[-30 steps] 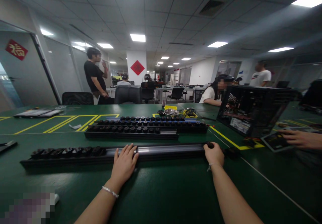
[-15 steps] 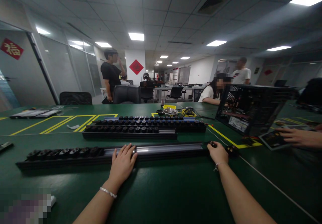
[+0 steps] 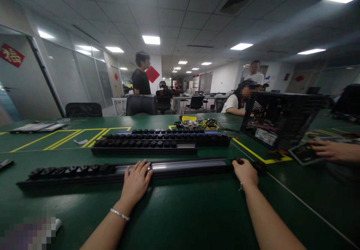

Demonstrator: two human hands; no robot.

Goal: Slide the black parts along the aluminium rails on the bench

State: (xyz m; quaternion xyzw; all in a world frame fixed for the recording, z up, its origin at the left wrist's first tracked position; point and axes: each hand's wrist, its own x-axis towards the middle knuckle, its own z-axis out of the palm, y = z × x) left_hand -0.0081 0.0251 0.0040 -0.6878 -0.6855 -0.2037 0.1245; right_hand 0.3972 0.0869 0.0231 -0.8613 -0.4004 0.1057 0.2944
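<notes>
A long black rail [image 3: 185, 167] with a shiny inner channel lies across the green table in front of me. Several black modules [image 3: 70, 170] sit in a row along its left part. My left hand [image 3: 137, 182] rests over the middle of the rail, palm down, fingers stretched across its channel. Just past the rail's right end, my right hand [image 3: 246, 173] is closed on a small black module [image 3: 238, 161], mostly hidden by the fingers. A dark piece [image 3: 259, 166] lies right behind that hand.
More rails [image 3: 143, 150] filled with black modules lie farther back. An open computer case [image 3: 281, 120] stands at the right; near it another person's hand [image 3: 330, 150] touches a dark flat part. A metal dish [image 3: 189, 123] and cables [image 3: 210, 123] are at the back.
My right hand has shifted slightly right with the black module, away from the rail's end. My left hand stays on the rail. People in the background have moved.
</notes>
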